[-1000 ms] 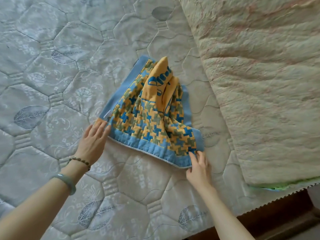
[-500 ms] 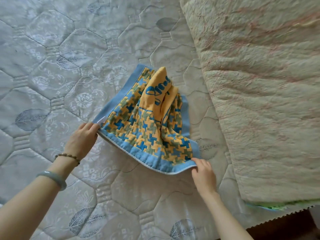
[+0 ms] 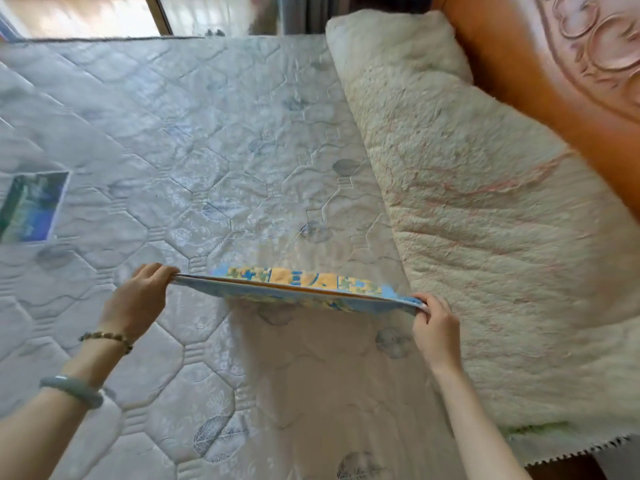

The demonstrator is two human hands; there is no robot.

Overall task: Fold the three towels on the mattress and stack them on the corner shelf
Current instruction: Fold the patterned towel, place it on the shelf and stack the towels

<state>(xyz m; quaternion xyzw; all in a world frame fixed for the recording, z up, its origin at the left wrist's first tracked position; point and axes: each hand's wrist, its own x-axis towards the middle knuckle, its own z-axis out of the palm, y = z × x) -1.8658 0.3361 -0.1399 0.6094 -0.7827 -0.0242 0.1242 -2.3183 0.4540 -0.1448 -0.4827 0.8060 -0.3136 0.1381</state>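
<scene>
A blue-and-yellow patterned towel (image 3: pixel 298 289) is stretched out in the air, a little above the quilted white mattress (image 3: pixel 194 140), and I see it almost edge-on. My left hand (image 3: pixel 138 303) pinches its left corner. At the other end my right hand (image 3: pixel 433 323) pinches the right corner. The towel's far part hangs out of sight behind the raised edge. No other towel and no corner shelf are in view.
A thick rolled cream blanket (image 3: pixel 485 220) lies along the right side of the mattress, against an orange carved headboard (image 3: pixel 554 64). A flat blue-green label (image 3: pixel 33 206) is on the mattress at far left. A window (image 3: pixel 104 12) runs along the far edge.
Both hands have lifted the towel off the mattress and pulled it taut between them. The view has tilted up, showing the headboard and the window.
</scene>
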